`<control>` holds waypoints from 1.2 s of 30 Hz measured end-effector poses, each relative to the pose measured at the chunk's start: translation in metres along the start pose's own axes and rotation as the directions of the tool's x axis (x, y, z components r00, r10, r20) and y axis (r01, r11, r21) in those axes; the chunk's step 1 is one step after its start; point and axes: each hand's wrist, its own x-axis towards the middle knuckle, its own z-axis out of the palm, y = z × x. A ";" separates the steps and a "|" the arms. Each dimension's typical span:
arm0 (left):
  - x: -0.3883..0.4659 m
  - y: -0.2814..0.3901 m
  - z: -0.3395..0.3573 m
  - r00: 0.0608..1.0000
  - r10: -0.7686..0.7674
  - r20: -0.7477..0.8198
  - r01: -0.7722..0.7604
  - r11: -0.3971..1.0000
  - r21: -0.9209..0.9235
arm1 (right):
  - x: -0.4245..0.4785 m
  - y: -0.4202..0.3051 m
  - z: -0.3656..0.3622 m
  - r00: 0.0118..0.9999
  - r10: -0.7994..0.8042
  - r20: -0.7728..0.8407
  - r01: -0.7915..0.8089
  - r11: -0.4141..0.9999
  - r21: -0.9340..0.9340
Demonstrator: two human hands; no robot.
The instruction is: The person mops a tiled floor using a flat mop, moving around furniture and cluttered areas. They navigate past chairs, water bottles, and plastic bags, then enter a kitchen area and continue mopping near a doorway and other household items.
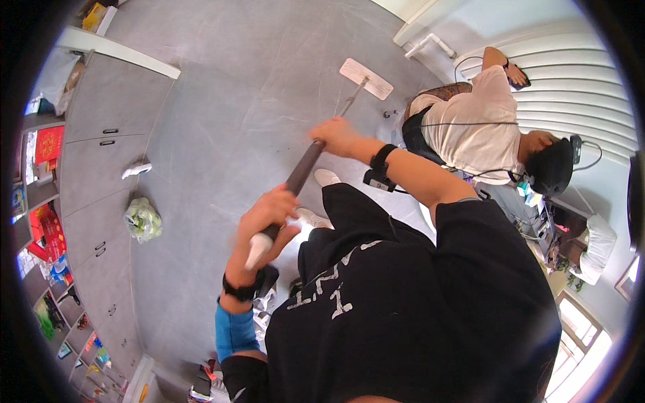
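Observation:
Both my hands hold the pole of a flat mop. Near the pole's white end cap [258,248], my left hand [267,214] wraps around the dark grip [305,169]. Farther down the pole, my right hand [336,137] is closed at the lower end of that grip. Beyond it a thinner shaft [352,99] slants away to the pale rectangular mop head [379,88], which lies flat on the grey floor [227,111]. My hands look slightly blurred. Below the pole, my light shoes [327,177] show on the floor.
At right, another person [468,121] bends beside a white ribbed radiator [564,75], one hand on a dark cloth against it. Grey cabinets [108,166] and filled shelves line the left. A clear bag of green produce [143,220] and a white object [136,170] lie by the cabinets.

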 end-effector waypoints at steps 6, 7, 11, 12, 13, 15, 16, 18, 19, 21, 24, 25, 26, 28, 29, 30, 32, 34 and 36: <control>0.055 -0.024 0.033 0.986 0.045 0.159 -0.046 0.999 0.001 | -0.023 0.061 0.018 0.981 0.118 -0.154 -0.105 0.990 0.090; 0.056 -0.024 0.032 0.987 0.036 0.159 -0.038 0.999 0.012 | -0.024 0.058 0.020 0.975 0.116 -0.191 -0.094 0.988 0.120; 0.042 -0.012 0.027 0.989 -0.009 0.150 -0.001 0.998 0.065 | -0.021 0.037 0.029 0.965 0.187 -0.183 -0.170 0.980 0.107; 0.037 -0.005 0.025 0.988 -0.018 0.154 0.005 0.996 0.086 | -0.023 0.026 0.032 0.960 0.169 -0.222 -0.145 0.982 0.120; 0.032 0.001 0.021 0.987 -0.023 0.161 0.007 0.995 0.102 | -0.025 0.017 0.036 0.952 0.155 -0.263 -0.124 0.984 0.130; 0.015 0.019 0.012 0.987 -0.051 0.155 0.032 0.992 0.124 | -0.021 -0.006 0.046 0.962 0.124 -0.244 -0.080 0.980 0.185; 0.004 0.028 0.007 0.987 -0.065 0.150 0.044 0.990 0.136 | -0.019 -0.020 0.053 0.966 0.106 -0.234 -0.055 0.975 0.213; -0.023 0.047 0.000 0.990 -0.099 0.103 0.081 0.983 0.165 | -0.016 -0.055 0.065 0.974 0.109 -0.198 -0.060 0.969 0.239; -0.041 0.056 -0.002 0.993 -0.100 0.069 0.086 0.980 0.180 | -0.014 -0.074 0.073 0.978 0.106 -0.179 -0.059 0.966 0.250; -0.078 0.074 -0.007 0.995 -0.100 0.003 0.097 0.973 0.210 | -0.008 -0.113 0.091 0.991 0.068 -0.115 -0.038 0.968 0.248; -0.150 0.097 -0.002 0.979 -0.135 -0.151 0.166 0.962 0.217 | -0.012 -0.173 0.115 0.998 -0.029 -0.049 0.042 0.959 0.280; -0.175 0.106 0.005 0.967 -0.148 -0.207 0.193 0.957 0.216 | -0.018 -0.193 0.125 0.997 -0.073 -0.032 0.079 0.950 0.301; -0.197 0.113 0.017 0.952 -0.142 -0.271 0.201 0.958 0.206 | -0.027 -0.208 0.134 0.993 -0.114 0.032 0.099 0.950 0.296; -0.240 0.129 0.043 0.910 -0.159 -0.383 0.241 0.954 0.177 | -0.043 -0.235 0.150 0.968 -0.196 0.159 0.146 0.949 0.280; -0.260 0.138 0.055 0.884 -0.167 -0.436 0.258 0.953 0.160 | -0.050 -0.250 0.158 0.940 -0.255 0.226 0.184 0.938 0.295; -0.279 0.146 0.065 0.867 -0.166 -0.470 0.264 0.953 0.150 | -0.061 -0.264 0.163 0.907 -0.305 0.290 0.214 0.928 0.307; -0.316 0.161 0.086 0.806 -0.191 -0.560 0.316 0.939 0.134 | -0.076 -0.287 0.182 0.825 -0.377 0.422 0.261 0.915 0.306; -0.344 0.178 0.110 0.741 -0.243 -0.626 0.362 0.930 0.068 | -0.099 -0.309 0.183 0.745 -0.427 0.513 0.302 0.901 0.312; -0.359 0.196 0.127 0.709 -0.241 -0.663 0.372 0.926 0.060 | -0.118 -0.327 0.180 0.673 -0.459 0.580 0.361 0.888 0.284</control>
